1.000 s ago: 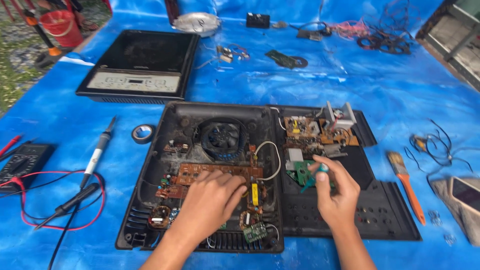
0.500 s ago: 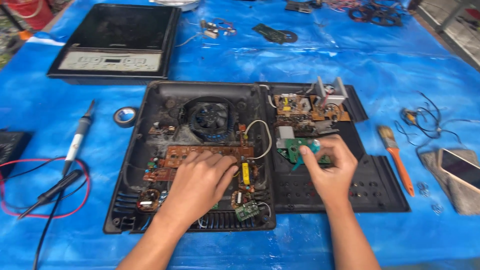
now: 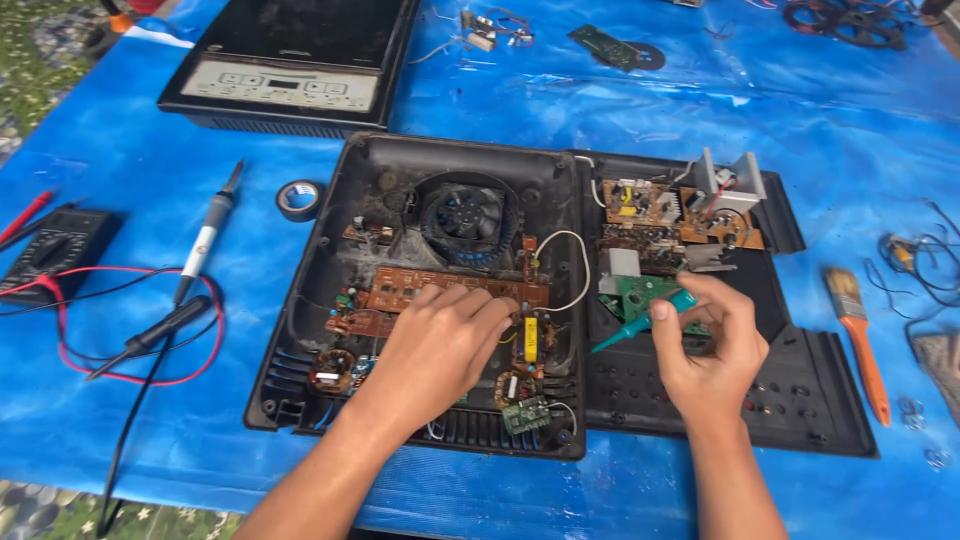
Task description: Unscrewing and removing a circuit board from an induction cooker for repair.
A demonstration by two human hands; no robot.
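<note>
Left hand: left hand lies palm down with fingers spread on the brown circuit board inside the opened cooker base, looks like it's pinning things flat; gripping nothing, just pressing.
Right hand: right hand pinches a teal tool narrow between thumb and fingers, tip slanting down-left, held like a pen, I'd guess for fine control.
Teal tool: just right of the cooker base's right wall, over the small green board, tip close to it; can't tell if it touches.
Green board: sits on the black bottom cover that butts against the cooker base's right side, along with a tan power board and a metal heatsink further back.
Fan: round fan in the back middle of the cooker base, just behind the brown board.
Left of the base: roll of tape just beside it, then a soldering iron, then a multimeter with red and black leads well apart.
Right of the base: paintbrush with orange handle beyond the bottom cover, probably for dusting.
Behind the base: a whole induction cooker, closed up.
Underneath: blue tarp under everything.
</note>
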